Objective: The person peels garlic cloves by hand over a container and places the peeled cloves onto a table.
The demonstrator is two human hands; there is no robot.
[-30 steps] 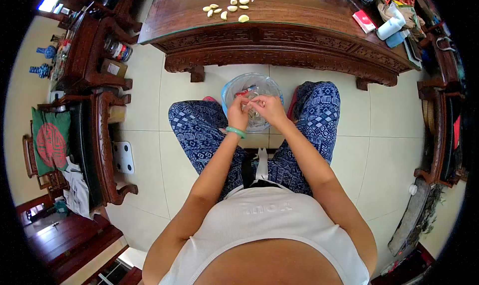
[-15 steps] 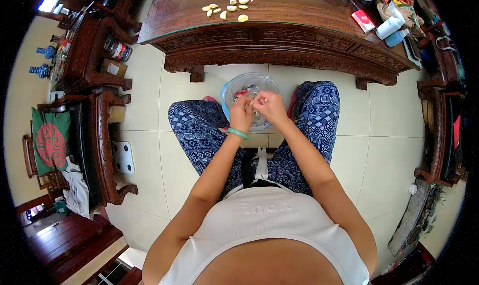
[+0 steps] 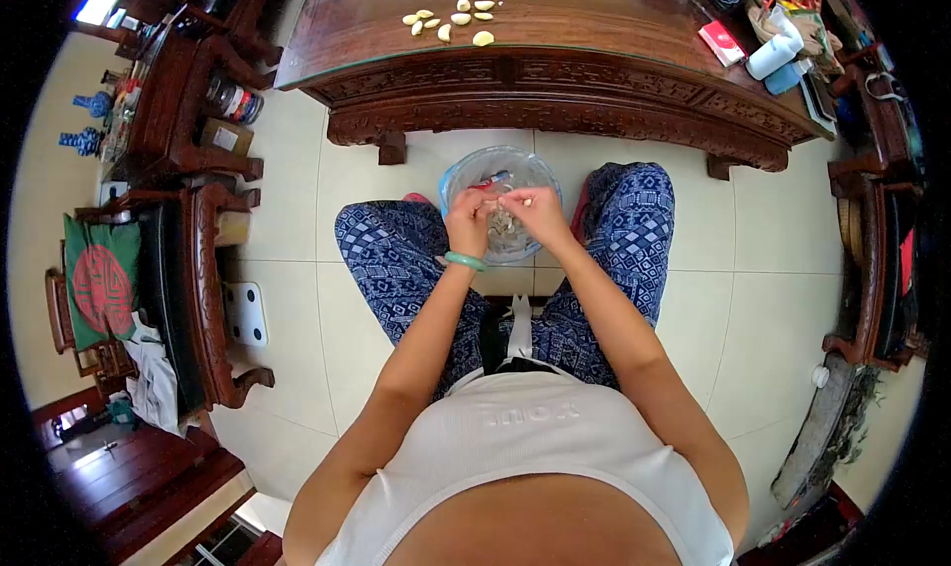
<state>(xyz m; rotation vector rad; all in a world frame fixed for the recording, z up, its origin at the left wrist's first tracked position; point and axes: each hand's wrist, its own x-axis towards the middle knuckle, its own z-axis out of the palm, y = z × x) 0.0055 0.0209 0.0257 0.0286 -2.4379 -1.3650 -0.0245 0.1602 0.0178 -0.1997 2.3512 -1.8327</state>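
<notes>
Over a bin point(image 3: 457, 177) lined with a clear bag, my two hands are close together. My left hand point(image 3: 468, 221), with a green bangle point(image 3: 465, 261) on its wrist, is closed in a pinch; what its fingertips hold is too small to make out. My right hand point(image 3: 538, 216) is closed too, and a small pale garlic clove point(image 3: 528, 203) shows at its fingers. Below them, pale skins point(image 3: 507, 237) and a red and blue wrapper point(image 3: 489, 181) lie in the bin. Several peeled garlic cloves point(image 3: 461, 18) rest on the table beyond.
A carved wooden table point(image 3: 575, 31) with a glass top stands ahead. On its right are a red and white packet point(image 3: 721, 43), a white bottle point(image 3: 774, 57) and a blue bottle point(image 3: 788, 77). My knees flank the bin. Wooden chairs point(image 3: 203, 289) stand at the left.
My hands have moved slightly apart, the left one shifting left and the right one a little down. More of the bin's contents now shows between them. The cloves on the table are unmoved.
</notes>
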